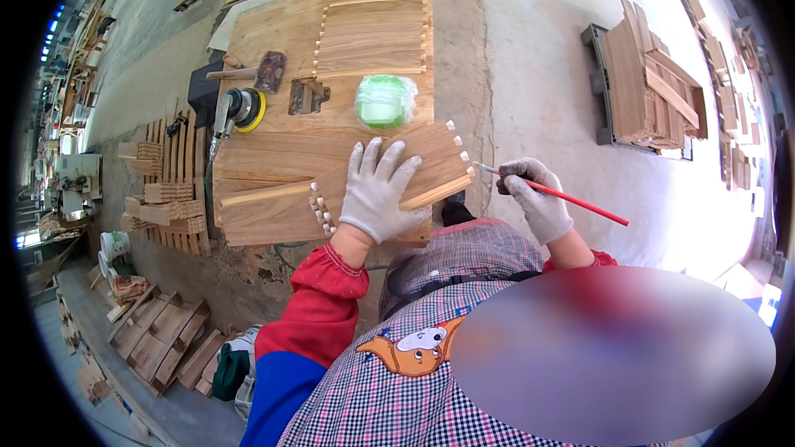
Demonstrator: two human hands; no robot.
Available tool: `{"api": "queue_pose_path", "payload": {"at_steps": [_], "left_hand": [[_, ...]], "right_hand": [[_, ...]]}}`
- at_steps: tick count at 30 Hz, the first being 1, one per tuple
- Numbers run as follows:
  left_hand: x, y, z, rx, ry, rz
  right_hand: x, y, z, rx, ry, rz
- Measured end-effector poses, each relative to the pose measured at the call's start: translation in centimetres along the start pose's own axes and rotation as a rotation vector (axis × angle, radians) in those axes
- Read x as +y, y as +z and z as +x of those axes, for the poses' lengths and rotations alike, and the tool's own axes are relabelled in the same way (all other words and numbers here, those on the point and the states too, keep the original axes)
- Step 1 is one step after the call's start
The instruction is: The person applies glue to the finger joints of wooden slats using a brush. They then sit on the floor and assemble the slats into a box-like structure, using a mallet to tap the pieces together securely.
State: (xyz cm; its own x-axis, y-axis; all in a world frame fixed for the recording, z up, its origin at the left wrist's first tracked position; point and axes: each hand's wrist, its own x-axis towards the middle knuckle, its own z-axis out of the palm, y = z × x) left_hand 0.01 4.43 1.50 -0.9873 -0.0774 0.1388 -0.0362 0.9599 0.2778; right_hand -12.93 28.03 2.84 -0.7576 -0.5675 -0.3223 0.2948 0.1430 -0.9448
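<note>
My left hand [378, 190], in a white glove, lies with fingers spread on a wooden panel [437, 154]. The panel lies at a slant across the near part of the workbench, its right end reaching past the bench edge. White-coated joint teeth line both of its ends. In my gloved right hand [534, 199] is a thin paintbrush [584, 202] with a red handle, gripped near the bristles. Its tip is beside the panel's right end; whether it touches cannot be made out. Just beyond the panel stands a plastic-wrapped container [385, 103] with green and white in it.
On the wooden workbench [265, 33] are a stack of toothed panels [373, 37], a sander [240, 109] with a yellow-rimmed pad, and a mallet [269, 72]. Stacked boards [654, 87] stand on the floor at right. Wood pieces [170, 199] and a pallet [159, 339] lie left.
</note>
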Motion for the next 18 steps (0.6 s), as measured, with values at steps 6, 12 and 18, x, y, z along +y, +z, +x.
{"api": "queue_pose_path", "payload": {"at_steps": [6, 12, 18], "left_hand": [[0.0, 0.0, 0.0, 0.003, -0.001, -0.003], [0.0, 0.0, 0.0, 0.007, -0.014, -0.02], [-0.1, -0.1, 0.0, 0.013, -0.009, -0.036]], "right_hand": [[0.0, -1.3, 0.8, 0.04, 0.063, 0.014], [-1.7, -1.7, 2.4, 0.114, -0.002, -0.057], [-4.2, 3.7, 7.1, -0.181, -0.097, -0.046]]}}
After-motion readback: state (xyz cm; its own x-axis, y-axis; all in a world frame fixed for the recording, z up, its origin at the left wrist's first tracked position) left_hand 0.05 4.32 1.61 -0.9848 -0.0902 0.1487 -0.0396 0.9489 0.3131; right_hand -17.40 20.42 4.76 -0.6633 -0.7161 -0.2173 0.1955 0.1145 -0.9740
